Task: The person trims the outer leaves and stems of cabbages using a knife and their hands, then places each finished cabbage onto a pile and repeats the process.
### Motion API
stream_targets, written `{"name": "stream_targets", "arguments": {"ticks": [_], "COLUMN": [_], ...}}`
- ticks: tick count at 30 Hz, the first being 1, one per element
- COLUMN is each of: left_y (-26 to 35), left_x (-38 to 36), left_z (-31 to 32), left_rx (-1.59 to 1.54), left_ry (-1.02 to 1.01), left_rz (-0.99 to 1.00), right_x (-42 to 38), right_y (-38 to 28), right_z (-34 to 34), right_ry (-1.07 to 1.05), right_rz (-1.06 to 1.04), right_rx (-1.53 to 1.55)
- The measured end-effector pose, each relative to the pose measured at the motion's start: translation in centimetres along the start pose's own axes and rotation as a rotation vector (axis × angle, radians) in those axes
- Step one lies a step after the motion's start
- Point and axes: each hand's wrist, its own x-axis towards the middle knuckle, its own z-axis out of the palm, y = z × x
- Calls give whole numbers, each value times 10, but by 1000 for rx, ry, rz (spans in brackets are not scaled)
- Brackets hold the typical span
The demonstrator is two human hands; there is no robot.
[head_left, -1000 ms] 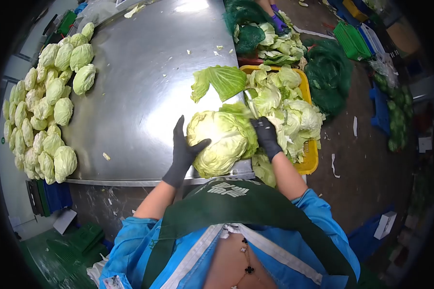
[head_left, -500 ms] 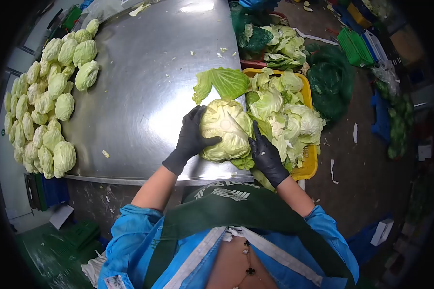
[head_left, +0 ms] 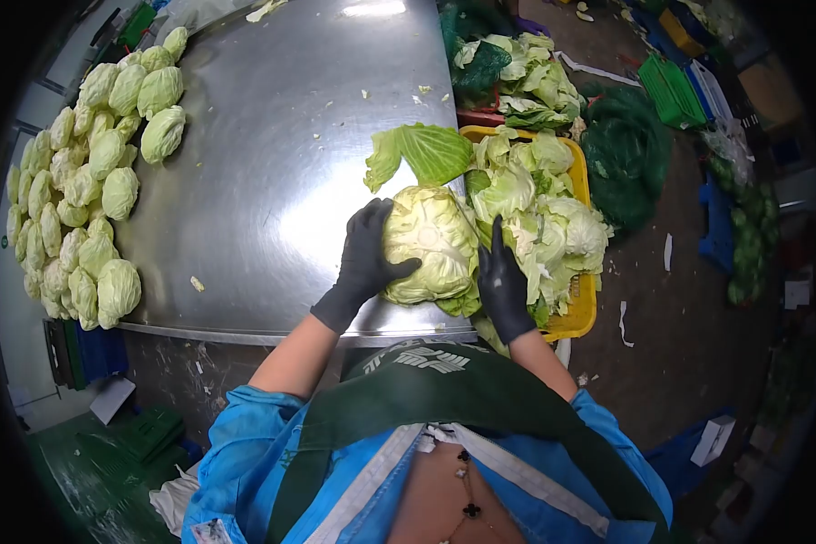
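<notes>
Green netting (head_left: 624,159): bunched in a heap on the dark floor (head_left: 657,372).
Green crate (head_left: 672,92): at upper right, beside a white-and-blue crate (head_left: 705,89).
Clear plastic (head_left: 731,150): crumpled, just below those two in view.
Blue crate (head_left: 716,227): near mesh sacks (head_left: 748,240), contents too dim to tell.
White strip (head_left: 626,324): loose, bent.
White box (head_left: 714,440): lower right, tilted.
Dark green crates (head_left: 152,435): lower left, near crumpled white material (head_left: 174,500).
</notes>
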Motion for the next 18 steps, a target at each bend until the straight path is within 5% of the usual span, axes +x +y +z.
{"name": "stream_targets", "arguments": {"ticks": [5, 10, 12, 14, 16, 18], "left_y": [-4, -48, -43, -44, -64, -67], "left_x": [-3, 21, 40, 49, 41, 29], "left_z": [2, 0, -19, -34, -37, -43], "left_rx": [-31, -147, -271, -204, -65, -38], "left_ry": [-10, -6, 17, -42, 103, 161], "left_rz": [-64, 118, 107, 39, 8, -118], "right_x": [57, 96, 102, 89, 73, 55], "right_y": [-6, 36, 34, 46, 91, 106], "right_z": [13, 29, 8, 12, 44, 56], "right_ry": [25, -69, -357, -243, -290, -227], "right_rz": [55, 85, 350, 524, 654, 626], "right_rx": [57, 405, 534, 680, 551, 478]}}
